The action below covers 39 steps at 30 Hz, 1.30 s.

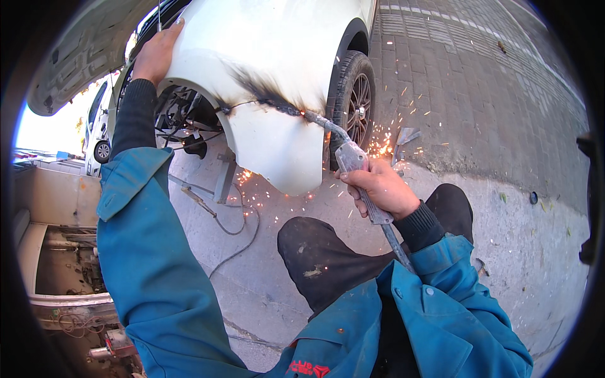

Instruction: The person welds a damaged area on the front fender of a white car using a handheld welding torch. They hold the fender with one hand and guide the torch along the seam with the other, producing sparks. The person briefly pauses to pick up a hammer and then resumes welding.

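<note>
My right hand (386, 188) is wrapped round the grey handle of a welding torch (351, 157). The bent neck of the torch points left, and its tip glows against the white car fender (277, 138). A dark seam with black soot (268, 94) runs across the fender from the glowing spot toward the headlight opening. Sparks (381, 146) scatter to the right of the torch and below the panel. My left hand (155, 55) rests over the upper left edge of the fender, near the raised hood (82, 47); what its fingers press on is partly hidden.
A front wheel (359, 97) stands right of the fender. A clamp with its cable (200, 203) hangs by a metal support (225, 176) under the car. A metal scrap (404, 142) lies on the paving. A worn tool cabinet (66, 239) stands at the left, and another car (97, 126) is behind.
</note>
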{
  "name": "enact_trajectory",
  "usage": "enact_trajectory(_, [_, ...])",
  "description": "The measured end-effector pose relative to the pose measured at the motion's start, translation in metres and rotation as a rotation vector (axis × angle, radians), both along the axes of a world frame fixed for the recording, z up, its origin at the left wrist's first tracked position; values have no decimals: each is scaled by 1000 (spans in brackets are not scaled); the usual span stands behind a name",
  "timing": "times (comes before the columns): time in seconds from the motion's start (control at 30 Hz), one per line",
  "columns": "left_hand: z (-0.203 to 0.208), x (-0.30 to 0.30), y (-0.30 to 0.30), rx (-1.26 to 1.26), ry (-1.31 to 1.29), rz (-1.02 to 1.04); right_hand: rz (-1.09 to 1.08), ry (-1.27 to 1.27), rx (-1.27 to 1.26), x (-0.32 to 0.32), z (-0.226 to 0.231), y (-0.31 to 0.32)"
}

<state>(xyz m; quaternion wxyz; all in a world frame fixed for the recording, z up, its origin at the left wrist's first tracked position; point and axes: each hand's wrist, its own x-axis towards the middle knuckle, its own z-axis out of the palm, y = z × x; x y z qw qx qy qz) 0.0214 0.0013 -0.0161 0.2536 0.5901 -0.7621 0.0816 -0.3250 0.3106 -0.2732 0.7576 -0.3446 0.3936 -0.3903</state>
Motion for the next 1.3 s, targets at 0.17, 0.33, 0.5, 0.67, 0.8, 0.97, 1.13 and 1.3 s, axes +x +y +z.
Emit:
enact_trajectory(0.17, [-1, 0, 1, 15, 1, 3, -2, -2, -7, 0, 1, 0])
enact_trajectory(0.33, [1, 1, 0, 27, -4, 0, 0, -19, -6, 0, 1, 0])
enact_trajectory(0.5, [0, 3, -3, 11, 9, -19, 7, -15, 0, 0, -1, 0])
enact_trajectory(0.67, [1, 4, -4, 14, -1, -32, 12, -13, 2, 0, -1, -1])
enact_trajectory(0.8, [1, 3, -3, 17, -6, -10, 8, -2, -1, 0, 1, 0])
enact_trajectory(0.97, [-1, 3, -2, 35, 19, 16, 9, -22, -1, -1, 3, 0])
enact_trajectory(1.13, [0, 3, -3, 30, 5, 17, 7, -10, 6, 0, 3, 1])
enact_trajectory(1.3, [1, 3, -3, 38, 4, 19, 8, -12, 8, 0, 2, 0])
